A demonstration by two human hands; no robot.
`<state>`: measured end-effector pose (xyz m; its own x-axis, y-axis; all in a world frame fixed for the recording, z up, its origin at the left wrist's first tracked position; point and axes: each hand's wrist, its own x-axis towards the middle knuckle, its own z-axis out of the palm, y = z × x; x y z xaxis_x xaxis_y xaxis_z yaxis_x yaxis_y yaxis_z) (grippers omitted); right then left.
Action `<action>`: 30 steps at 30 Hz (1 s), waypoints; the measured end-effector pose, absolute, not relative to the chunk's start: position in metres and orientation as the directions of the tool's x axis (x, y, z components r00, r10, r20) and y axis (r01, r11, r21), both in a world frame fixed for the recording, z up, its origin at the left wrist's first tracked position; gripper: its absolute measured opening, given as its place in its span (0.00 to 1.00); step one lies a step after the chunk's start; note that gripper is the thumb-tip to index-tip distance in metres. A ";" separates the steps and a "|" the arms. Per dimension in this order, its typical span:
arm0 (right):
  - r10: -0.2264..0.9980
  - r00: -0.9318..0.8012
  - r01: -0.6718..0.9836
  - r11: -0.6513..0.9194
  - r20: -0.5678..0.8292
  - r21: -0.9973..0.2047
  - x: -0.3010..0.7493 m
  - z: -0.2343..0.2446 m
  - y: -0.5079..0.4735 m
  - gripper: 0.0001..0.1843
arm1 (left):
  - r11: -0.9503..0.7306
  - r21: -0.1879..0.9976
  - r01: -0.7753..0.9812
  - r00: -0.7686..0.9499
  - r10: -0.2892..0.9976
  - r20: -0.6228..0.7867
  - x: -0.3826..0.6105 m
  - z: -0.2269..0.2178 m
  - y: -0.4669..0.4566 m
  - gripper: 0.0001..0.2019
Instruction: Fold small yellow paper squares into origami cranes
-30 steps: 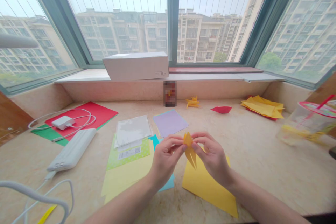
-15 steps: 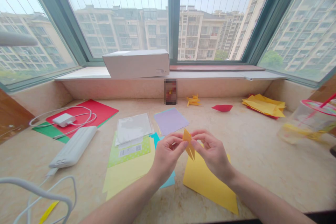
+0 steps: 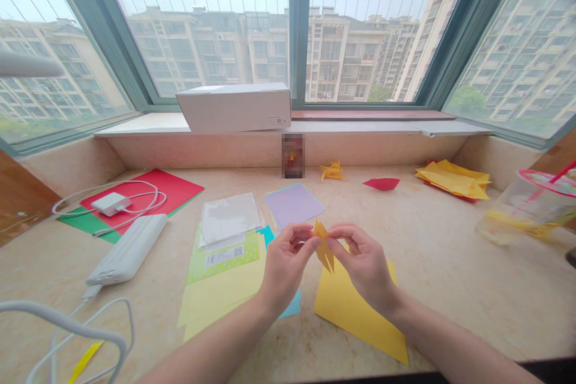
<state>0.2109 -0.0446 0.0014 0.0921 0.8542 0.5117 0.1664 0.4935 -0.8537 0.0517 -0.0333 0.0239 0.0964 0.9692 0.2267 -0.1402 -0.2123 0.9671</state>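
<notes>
Between my two hands is a small folded piece of orange-yellow paper [image 3: 324, 256], with two narrow points hanging down and its upper end between my fingertips. My left hand [image 3: 290, 258] pinches its left side between thumb and fingers. On the other side, my right hand [image 3: 362, 258] grips it the same way. A yellow paper sheet [image 3: 355, 309] lies on the counter below my right hand. Pale yellow sheets [image 3: 220, 297] and a bit of blue paper [image 3: 290, 306] lie beside and beneath my left forearm.
Purple paper [image 3: 293, 205] and a clear packet [image 3: 231, 216] lie ahead. Folded yellow paper [image 3: 332, 170], a red folded piece [image 3: 381, 183] and a yellow paper pile [image 3: 452, 179] sit farther back. A power bank [image 3: 128, 249] is left; a clear cup [image 3: 517, 210] stands right.
The folded paper's upper end has opened slightly between my fingertips. Both hands stay in nearly the same place, and the view has shifted a little.
</notes>
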 end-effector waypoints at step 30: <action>0.942 -0.031 0.306 0.326 0.333 -0.894 0.217 0.015 -0.047 0.15 | -0.154 0.984 -0.088 0.207 0.964 0.169 0.051 0.021 -0.033 0.12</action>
<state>0.2171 -0.0466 0.0155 -0.0310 0.9423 0.3334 0.3058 0.3265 -0.8944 0.0510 -0.0331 0.0213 0.2069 0.9636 0.1693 -0.0878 -0.1541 0.9841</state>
